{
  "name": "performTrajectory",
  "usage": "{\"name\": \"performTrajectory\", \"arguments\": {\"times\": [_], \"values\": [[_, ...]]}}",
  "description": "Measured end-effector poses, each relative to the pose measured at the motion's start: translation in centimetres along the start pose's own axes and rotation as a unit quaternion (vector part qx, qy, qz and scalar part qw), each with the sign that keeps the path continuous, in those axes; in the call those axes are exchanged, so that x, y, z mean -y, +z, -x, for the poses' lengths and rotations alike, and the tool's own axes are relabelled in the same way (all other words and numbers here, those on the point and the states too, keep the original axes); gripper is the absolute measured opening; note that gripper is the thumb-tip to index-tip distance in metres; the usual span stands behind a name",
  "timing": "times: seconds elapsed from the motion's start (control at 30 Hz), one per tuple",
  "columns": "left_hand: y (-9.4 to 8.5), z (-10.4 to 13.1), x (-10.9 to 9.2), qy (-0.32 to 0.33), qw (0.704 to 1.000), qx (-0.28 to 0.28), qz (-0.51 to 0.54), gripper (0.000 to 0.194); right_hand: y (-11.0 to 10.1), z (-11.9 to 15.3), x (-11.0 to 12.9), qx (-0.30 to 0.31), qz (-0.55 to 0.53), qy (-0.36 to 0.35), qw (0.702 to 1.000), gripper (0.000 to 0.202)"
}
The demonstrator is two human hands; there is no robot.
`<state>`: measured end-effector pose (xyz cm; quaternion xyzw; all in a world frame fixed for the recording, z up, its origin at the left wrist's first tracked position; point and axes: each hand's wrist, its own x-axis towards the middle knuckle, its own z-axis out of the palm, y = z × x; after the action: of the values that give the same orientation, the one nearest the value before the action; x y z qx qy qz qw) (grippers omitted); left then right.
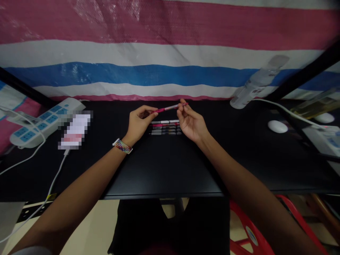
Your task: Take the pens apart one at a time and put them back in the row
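A pink pen with a clear barrel (170, 107) is held up between my two hands, slightly tilted with its right end higher. My left hand (140, 122) pinches the pink end between thumb and fingers. At the other end, the fingertips of my right hand (192, 122) close on the pen, palm turned partly up. Below the held pen, several pens (165, 128) lie side by side in a row on the black table (164, 166); white, pink and dark ones show. My right hand covers their right ends.
On the left are a white power strip (47, 122) with blue sockets and a phone (75, 131) with a cable. A clear bottle (247, 92) stands at the back right, near a white mouse (277, 126). Striped plastic sheeting (159, 74) hangs behind the table.
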<state>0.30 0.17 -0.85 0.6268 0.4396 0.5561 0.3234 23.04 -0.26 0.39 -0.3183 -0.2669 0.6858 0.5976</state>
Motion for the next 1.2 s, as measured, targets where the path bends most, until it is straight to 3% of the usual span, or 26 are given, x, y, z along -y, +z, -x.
{"name": "performTrajectory", "arguments": {"times": [0.13,0.27,0.4,0.5,0.63,0.73,1.03,1.2], "values": [[0.2,0.1,0.0,0.001,1.000,0.001,0.007,0.017,0.0,0.1,0.0,0.008,-0.006,-0.011,1.000,0.012],[0.3,0.1,0.1,0.001,1.000,-0.001,0.006,0.016,-0.1,0.2,0.0,0.016,0.039,-0.025,0.999,0.025],[0.1,0.0,0.3,0.012,1.000,-0.008,-0.013,0.015,-0.4,0.1,0.0,0.026,0.073,-0.036,0.996,0.023],[0.1,-0.2,0.5,0.022,1.000,-0.009,-0.017,0.012,-0.9,0.0,-0.3,0.011,0.150,-0.093,0.984,0.026],[0.1,-0.4,1.0,0.029,0.999,-0.005,-0.024,0.011,-1.7,-0.3,-1.0,-0.023,0.287,-0.228,0.930,0.019],[0.0,-0.4,1.4,0.026,0.999,0.006,-0.031,0.012,-2.5,-0.7,-1.3,-0.017,0.379,-0.282,0.881,0.012],[-0.5,0.3,1.8,0.055,0.981,0.040,-0.180,0.017,-3.8,-1.0,-1.3,0.025,0.614,-0.285,0.735,0.018],[-0.5,0.1,2.3,0.055,0.973,0.051,-0.216,0.019,-3.4,-0.6,-1.4,0.032,0.640,-0.294,0.709,0.023]]}}
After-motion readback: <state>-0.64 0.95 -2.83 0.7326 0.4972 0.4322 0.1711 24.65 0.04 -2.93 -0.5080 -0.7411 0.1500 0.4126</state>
